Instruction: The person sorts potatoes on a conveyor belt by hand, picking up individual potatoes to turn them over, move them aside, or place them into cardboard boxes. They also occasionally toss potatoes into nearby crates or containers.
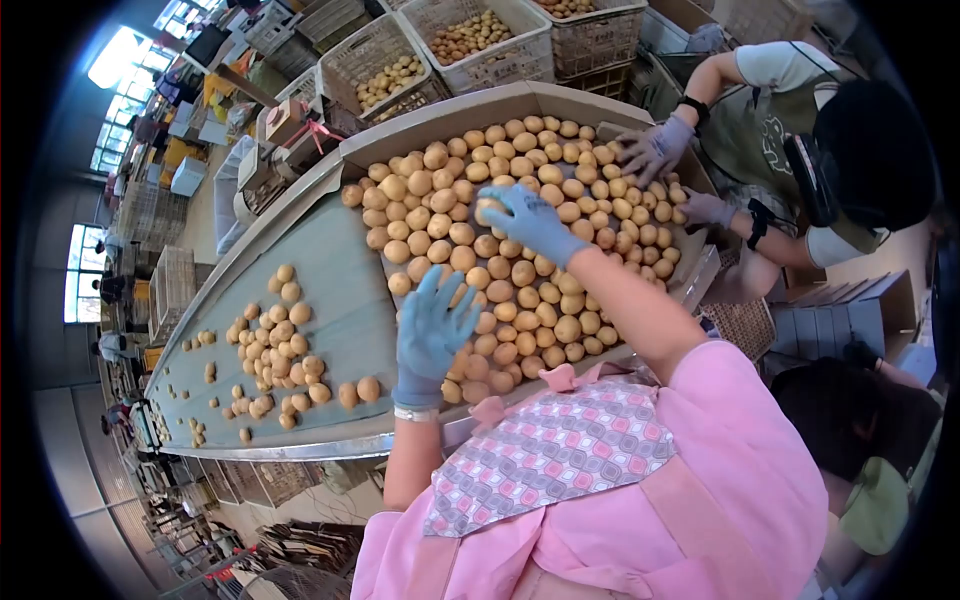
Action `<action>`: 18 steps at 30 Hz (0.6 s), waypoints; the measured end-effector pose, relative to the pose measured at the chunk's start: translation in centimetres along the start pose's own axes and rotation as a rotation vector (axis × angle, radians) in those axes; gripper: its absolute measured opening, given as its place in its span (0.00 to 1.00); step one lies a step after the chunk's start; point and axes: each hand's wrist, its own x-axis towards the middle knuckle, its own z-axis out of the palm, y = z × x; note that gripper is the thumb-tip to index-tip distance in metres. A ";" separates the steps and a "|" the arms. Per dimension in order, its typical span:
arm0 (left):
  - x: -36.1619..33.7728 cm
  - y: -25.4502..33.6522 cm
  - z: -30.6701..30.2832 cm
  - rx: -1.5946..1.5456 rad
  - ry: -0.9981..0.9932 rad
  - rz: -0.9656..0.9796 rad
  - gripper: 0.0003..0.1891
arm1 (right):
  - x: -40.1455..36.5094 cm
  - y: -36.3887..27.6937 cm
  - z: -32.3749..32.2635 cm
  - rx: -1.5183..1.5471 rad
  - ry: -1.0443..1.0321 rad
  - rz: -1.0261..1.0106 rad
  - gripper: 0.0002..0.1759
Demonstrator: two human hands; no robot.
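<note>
My right hand (540,222), in a light blue glove, reaches over a heap of round tan produce (515,270) that looks like potatoes. Between its thumb and fingers is one round tan potato (488,208). My left hand (432,335), gloved the same way, hovers at the near left side of the heap with its fingers spread. Nothing shows in the left palm, though part of it faces away. The heap lies at the wide end of a grey-green conveyor belt (345,260).
A smaller cluster of potatoes (275,345) lies farther along the belt. Opposite me, a co-worker's gloved hand (655,150) touches the heap, with the other hand (705,208) beside it. Filled plastic crates (490,58) stand behind the belt's raised rim (430,125).
</note>
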 end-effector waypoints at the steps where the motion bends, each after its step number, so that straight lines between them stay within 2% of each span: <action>1: 0.1 0.1 0.5 -0.362 -0.064 -0.018 0.28 | -2.5 -2.0 -0.2 0.087 -0.018 -0.124 0.35; 2: 0.5 0.0 0.1 -0.386 -0.085 -0.061 0.28 | -4.7 -3.7 -0.3 0.177 -0.061 -0.239 0.35; 3: 0.1 -0.1 -1.5 -0.534 -0.018 -0.090 0.27 | -6.8 -4.9 0.0 0.270 -0.102 -0.357 0.36; 6: 0.5 0.3 -7.7 -0.964 0.130 -0.155 0.25 | -12.1 -3.1 0.4 0.079 0.003 -0.462 0.33; 9: 1.1 9.2 -11.3 -0.748 0.337 0.147 0.23 | -18.3 1.8 -0.8 -0.146 0.096 -0.496 0.31; 11: 3.6 19.7 -12.3 -0.655 0.397 0.384 0.14 | -21.9 3.0 -2.0 -0.078 0.088 -0.263 0.28; 12: 5.4 24.3 -13.8 0.260 0.278 0.709 0.15 | -22.3 3.5 -2.2 -0.112 0.095 -0.276 0.27; 13: 8.1 29.9 -13.4 0.543 0.337 0.862 0.16 | -23.2 4.6 -1.9 -0.152 0.112 -0.260 0.26; 14: 10.3 33.7 -13.4 0.739 0.442 0.932 0.18 | -25.1 6.2 -1.5 -0.207 0.154 -0.208 0.26; 15: 13.5 36.1 -14.5 0.946 0.578 0.887 0.20 | -25.9 9.6 0.5 -0.157 0.177 -0.176 0.26; 16: 16.9 37.1 -16.0 1.224 0.673 0.797 0.21 | -26.7 9.4 0.3 -0.044 0.161 -0.092 0.26; 17: 20.1 36.9 -17.4 1.544 0.737 0.719 0.23 | -27.1 9.5 0.0 -0.133 0.088 -0.050 0.26; 18: 21.8 35.5 -18.8 1.896 0.758 0.687 0.25 | -26.9 9.7 0.2 -0.181 0.169 -0.073 0.25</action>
